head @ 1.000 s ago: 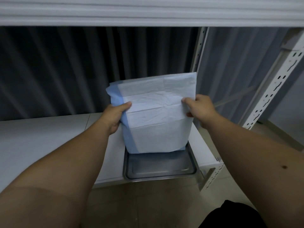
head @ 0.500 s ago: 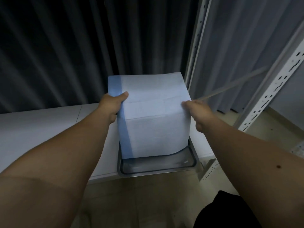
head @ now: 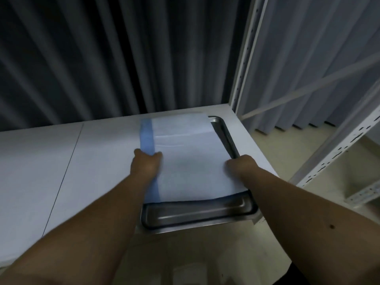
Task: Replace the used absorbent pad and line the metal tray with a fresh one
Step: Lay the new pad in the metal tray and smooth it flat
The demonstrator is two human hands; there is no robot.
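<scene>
While my left hand [head: 146, 163] and right hand [head: 239, 166] pinch the white blue-edged absorbent pad [head: 190, 161], I'd square it over the shallow metal tray [head: 197, 214]; then flatten.

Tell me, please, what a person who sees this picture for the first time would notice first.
First comes the pale absorbent pad with its blue side strip, lying over the metal tray at the right end of the white shelf. The left hand grips the blue edge and the right hand holds the opposite edge. The tray's near end and right rim are not yet covered, and dark pleated curtains hang behind.
</scene>
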